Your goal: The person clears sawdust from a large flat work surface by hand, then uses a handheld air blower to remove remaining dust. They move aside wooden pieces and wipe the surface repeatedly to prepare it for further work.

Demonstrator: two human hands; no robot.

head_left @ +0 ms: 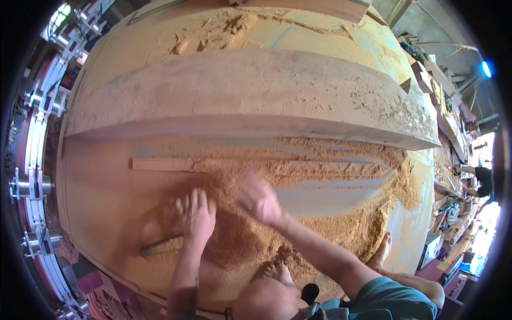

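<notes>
My left hand [198, 213] is over the sawdust with its fingers stretched out and a little apart, nothing in them. To its right, my right hand [260, 200] is smeared by motion at the upper edge of a sawdust heap [234, 237]; its fingers cannot be made out clearly. Just beyond both hands lies a long narrow wooden strip [160, 164], its right part covered by sawdust. A dark-edged flat piece [160, 246], partly buried, rests left of my left forearm.
A thick wooden beam [250, 90] spans the dusty work surface [96, 197] beyond the strip. More sawdust [224, 32] lies behind it. My bare foot [277, 271] is close to the heap. Metal rails [34, 192] run along the left; a person [482, 180] is at the far right.
</notes>
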